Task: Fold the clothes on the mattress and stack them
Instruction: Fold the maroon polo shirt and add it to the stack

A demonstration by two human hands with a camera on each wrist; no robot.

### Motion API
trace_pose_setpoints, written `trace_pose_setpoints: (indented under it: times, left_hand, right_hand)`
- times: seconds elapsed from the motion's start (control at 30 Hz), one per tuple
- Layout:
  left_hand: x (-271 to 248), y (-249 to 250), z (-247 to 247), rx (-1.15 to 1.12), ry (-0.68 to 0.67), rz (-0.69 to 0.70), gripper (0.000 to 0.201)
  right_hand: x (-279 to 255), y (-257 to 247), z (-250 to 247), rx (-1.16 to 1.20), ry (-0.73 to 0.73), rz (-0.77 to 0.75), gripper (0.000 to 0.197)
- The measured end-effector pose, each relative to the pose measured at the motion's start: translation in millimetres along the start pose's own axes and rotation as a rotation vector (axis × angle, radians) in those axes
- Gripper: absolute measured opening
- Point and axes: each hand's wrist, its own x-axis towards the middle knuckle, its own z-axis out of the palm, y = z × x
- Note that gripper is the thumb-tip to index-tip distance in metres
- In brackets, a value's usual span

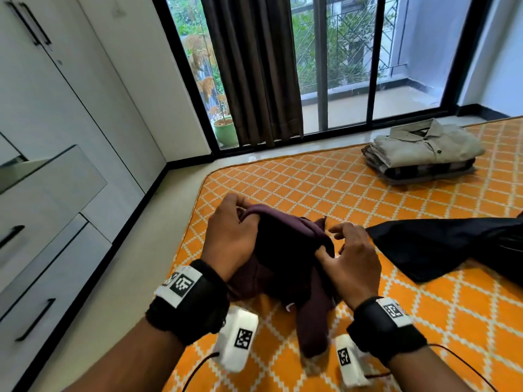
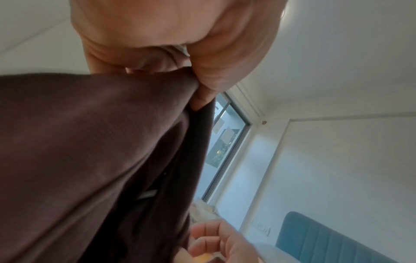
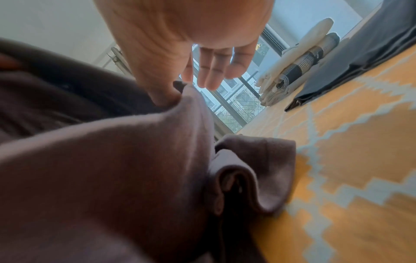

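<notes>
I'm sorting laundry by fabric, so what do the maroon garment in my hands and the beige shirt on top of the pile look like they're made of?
The maroon garment looks like a soft matte knit, perhaps cotton jersey: it drapes limply and bunches in rounded folds. The beige shirt looks like a crisper woven cloth, perhaps cotton: its collar holds shape and its folds are flat. Fibre content cannot be confirmed by sight.

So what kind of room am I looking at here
Most likely a bedroom at home. An orange patterned mattress lies on the floor with a stack of folded clothes on it, white wardrobe doors line one wall, and a curtained sliding glass door opens onto a balcony.
</notes>
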Motion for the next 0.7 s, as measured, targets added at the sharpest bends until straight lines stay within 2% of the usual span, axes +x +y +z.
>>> trace_pose_setpoints:
  times: [0.07, 0.13, 0.17, 0.23, 0.27, 0.33, 0.4, 0.47, 0.5, 0.53, 0.57, 0.6, 0.63, 0.7]
  left_hand:
    - [7.2, 15.2, -6.3, -0.105, 0.054, 0.031, 0.008]
    - [14.6, 29.8, -15.8, -0.155, 0.135, 0.113, 0.019]
    - [17.2, 37.6, -21.3, -0.135, 0.172, 0.172, 0.023]
    - [23.4, 51.8, -30.7, -0.06, 0.209, 0.272, 0.024]
    - [28.1, 58.5, -34.7, -0.026, 0.222, 0.316, 0.024]
    - [38.7, 70.0, -40.6, 0.006, 0.232, 0.385, 0.026]
    - [48.0, 81.1, -48.1, -0.021, 0.193, 0.464, 0.027]
    - [54.2, 90.2, -57.2, -0.102, -0.002, 0.571, 0.014]
    - [56.3, 92.5, -62.7, -0.112, -0.167, 0.616, 0.005]
    - [58.7, 93.4, -67.8, -0.078, -0.295, 0.635, 0.015]
    - [62.1, 91.2, -72.1, 0.013, -0.368, 0.651, 0.028]
    - [63.0, 87.3, -73.7, 0.146, -0.339, 0.652, 0.037]
    - [65.6, 80.1, -73.5, 0.268, -0.247, 0.669, 0.04]
    - [64.1, 63.4, -68.4, 0.451, -0.018, 0.646, 0.033]
  right_hand:
    - [2.6, 0.2, -3.3, -0.009, 0.057, -0.016, 0.028]
    - [5.6, 0.1, -7.7, 0.149, 0.089, -0.035, 0.018]
    - [6.5, -3.8, -10.1, 0.357, 0.054, -0.018, 0.019]
    - [5.7, -18.7, -15.8, 0.708, -0.056, 0.005, 0.036]
    - [4.9, -27.1, -19.1, 0.776, -0.091, -0.044, 0.039]
    - [3.0, -40.0, -24.2, 0.77, -0.14, -0.196, 0.035]
    - [3.7, -43.3, -23.0, 0.687, -0.166, -0.299, 0.028]
    - [4.2, -41.0, -16.3, 0.712, -0.214, -0.331, 0.017]
    - [5.0, -39.9, -14.5, 0.779, -0.245, -0.301, 0.013]
    - [6.5, -36.9, -13.8, 0.884, -0.28, -0.234, 0.015]
    - [8.2, -37.1, -16.4, 1.031, -0.331, -0.127, 0.027]
    - [10.8, -37.8, -19.8, 1.194, -0.406, 0.01, 0.044]
    - [13.3, -38.6, -24.8, 1.311, -0.501, 0.139, 0.061]
    - [14.2, -40.6, -31.0, 1.365, -0.677, 0.242, 0.068]
